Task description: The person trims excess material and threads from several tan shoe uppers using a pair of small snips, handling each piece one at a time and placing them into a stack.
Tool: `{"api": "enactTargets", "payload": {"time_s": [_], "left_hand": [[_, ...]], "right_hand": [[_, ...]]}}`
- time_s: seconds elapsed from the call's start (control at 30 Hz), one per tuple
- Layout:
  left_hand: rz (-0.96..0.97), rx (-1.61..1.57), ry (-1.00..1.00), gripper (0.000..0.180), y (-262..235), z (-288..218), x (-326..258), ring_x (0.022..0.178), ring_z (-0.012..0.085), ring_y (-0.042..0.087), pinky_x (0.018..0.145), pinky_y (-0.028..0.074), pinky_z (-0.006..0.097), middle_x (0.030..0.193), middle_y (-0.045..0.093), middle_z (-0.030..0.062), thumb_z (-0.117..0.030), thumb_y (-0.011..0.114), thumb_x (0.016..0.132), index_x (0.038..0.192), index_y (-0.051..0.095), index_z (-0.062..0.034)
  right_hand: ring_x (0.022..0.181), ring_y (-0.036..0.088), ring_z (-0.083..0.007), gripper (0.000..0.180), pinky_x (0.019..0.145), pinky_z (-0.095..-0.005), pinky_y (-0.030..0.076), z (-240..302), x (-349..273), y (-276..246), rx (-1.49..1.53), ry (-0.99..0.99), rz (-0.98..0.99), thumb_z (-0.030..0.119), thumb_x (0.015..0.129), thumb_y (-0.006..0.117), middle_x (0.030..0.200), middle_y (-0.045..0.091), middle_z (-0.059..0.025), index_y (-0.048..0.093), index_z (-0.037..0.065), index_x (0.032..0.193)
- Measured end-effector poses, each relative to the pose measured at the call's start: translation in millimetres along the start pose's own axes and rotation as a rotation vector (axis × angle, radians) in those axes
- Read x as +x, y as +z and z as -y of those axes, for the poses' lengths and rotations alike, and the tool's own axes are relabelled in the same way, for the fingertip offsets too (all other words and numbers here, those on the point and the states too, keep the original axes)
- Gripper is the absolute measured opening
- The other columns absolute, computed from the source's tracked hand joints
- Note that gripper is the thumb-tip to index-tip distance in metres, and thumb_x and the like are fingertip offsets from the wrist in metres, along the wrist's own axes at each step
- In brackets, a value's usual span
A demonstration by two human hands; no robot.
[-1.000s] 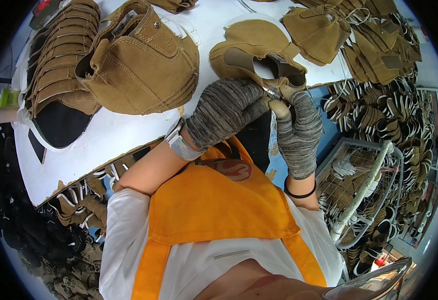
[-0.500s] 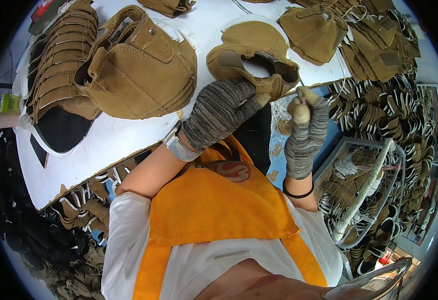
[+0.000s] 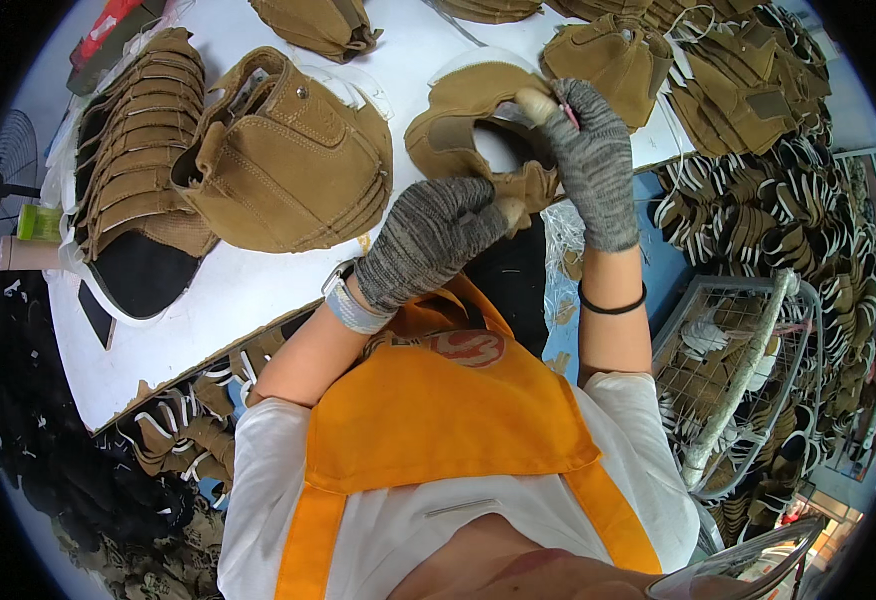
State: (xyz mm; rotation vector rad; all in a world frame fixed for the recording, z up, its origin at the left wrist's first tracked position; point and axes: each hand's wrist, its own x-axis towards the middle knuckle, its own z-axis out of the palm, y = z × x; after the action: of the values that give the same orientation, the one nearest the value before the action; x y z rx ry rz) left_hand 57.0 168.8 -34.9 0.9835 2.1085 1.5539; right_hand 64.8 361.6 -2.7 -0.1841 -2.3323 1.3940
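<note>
Suede boot upper (image 3: 468,110) is gripped by both gloved hands—left hand (image 3: 428,235) pinching its near edge, right hand (image 3: 588,160) its far rim (holding something pink)—so keep it taut.

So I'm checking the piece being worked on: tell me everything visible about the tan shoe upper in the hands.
The tan shoe upper looks like suede, curved around an open middle, with a grey band on its left side. It is held over the near edge of the white table. The gloved left hand grips its lower edge; the gloved right hand pinches its top right rim, with something small and pink.
</note>
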Motion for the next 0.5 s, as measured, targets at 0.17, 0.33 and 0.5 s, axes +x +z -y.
{"api": "enactTargets", "payload": {"time_s": [0.17,0.33,0.5], "left_hand": [[0.223,-0.290,0.004,0.026,-8,1,-5,0.074,0.0108,0.059,0.070,0.049,0.026,0.082,0.068,0.0062,-0.024,0.059,0.089,0.094,0.068,0.0000],[0.272,-0.424,-0.008,0.028,-9,8,-3,0.077,0.0120,0.060,0.074,0.048,0.026,0.086,0.068,0.0078,-0.024,0.057,0.090,0.096,0.068,0.0010],[0.249,-0.536,-0.019,0.029,-2,1,-8,0.080,0.0115,0.060,0.077,0.049,0.026,0.088,0.068,0.0085,-0.023,0.056,0.091,0.103,0.065,0.0022]], "right_hand": [[0.071,0.055,-0.0170,0.041,0.068,-0.0296,0.046,-24,17,11,0.091,-0.033,-0.061,0.039,0.083,0.066,0.075,0.061,-0.0089,0.066,-0.001,0.094],[0.072,0.053,-0.0115,0.036,0.069,-0.0259,0.044,-27,17,14,0.256,0.127,0.016,0.034,0.085,0.067,0.077,0.061,-0.0043,0.067,0.001,0.097],[0.075,0.055,-0.0123,0.035,0.070,-0.0268,0.045,-12,7,12,0.332,0.077,-0.046,0.033,0.084,0.068,0.076,0.061,-0.0048,0.067,0.001,0.097]]}}
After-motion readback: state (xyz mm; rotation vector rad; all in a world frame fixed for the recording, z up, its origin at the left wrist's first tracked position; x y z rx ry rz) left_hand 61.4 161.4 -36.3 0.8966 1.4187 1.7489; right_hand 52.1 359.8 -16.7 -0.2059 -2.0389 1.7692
